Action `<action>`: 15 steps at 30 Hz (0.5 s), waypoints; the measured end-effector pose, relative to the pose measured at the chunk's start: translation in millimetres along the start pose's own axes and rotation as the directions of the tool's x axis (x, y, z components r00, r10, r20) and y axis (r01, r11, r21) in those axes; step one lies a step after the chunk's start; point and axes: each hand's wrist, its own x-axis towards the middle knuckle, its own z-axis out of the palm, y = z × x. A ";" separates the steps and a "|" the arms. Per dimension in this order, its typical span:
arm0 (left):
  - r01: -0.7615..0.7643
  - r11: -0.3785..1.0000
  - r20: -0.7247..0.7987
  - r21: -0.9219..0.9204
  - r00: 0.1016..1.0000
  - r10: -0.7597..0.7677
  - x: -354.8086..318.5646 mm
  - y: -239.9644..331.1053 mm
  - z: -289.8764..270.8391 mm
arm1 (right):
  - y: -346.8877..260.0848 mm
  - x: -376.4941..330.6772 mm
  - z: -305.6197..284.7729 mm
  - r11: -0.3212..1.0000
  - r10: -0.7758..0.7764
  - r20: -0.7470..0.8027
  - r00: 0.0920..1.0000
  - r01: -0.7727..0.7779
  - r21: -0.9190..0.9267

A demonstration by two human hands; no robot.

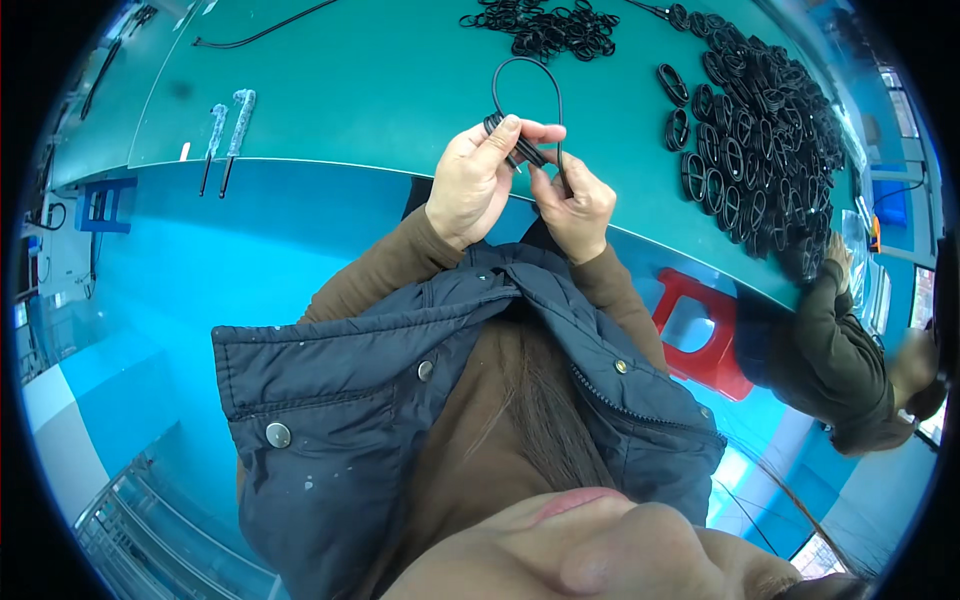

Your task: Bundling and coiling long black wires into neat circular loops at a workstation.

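Note:
Just above the near edge of the green table, both hands are closed on one black cable (528, 152). My left hand (478, 178) pinches a small coiled bundle of it between thumb and fingers. A free loop of the same cable arches up over the table, then comes down into my right hand (574, 203), whose thumb and fingers grip it beside the coil. Part of the coil is hidden behind the fingers.
Green table (340, 100) spans the far side. A heap of coiled black cables (765, 140) lies at right, small black loops (560, 28) at the back. Two wrapped tools (240, 120) lie at left. A red stool (700, 335) and another person (840, 340) are at right.

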 end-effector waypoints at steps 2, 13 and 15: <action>-0.014 1.000 0.006 -0.028 1.000 0.014 0.6 -1.9 -0.9 | -1.5 -2.2 2.3 1.000 0.020 -0.027 0.999 -0.020 0.011; -0.023 0.999 0.006 -0.034 1.000 0.023 7.9 1.9 -8.5 | 1.5 -16.7 -8.0 0.992 0.063 0.179 0.982 -0.081 0.093; 0.017 0.999 0.056 -0.028 0.998 -0.015 8.7 8.5 -12.7 | 4.7 -11.9 -18.8 0.987 0.153 0.194 0.969 -0.161 0.026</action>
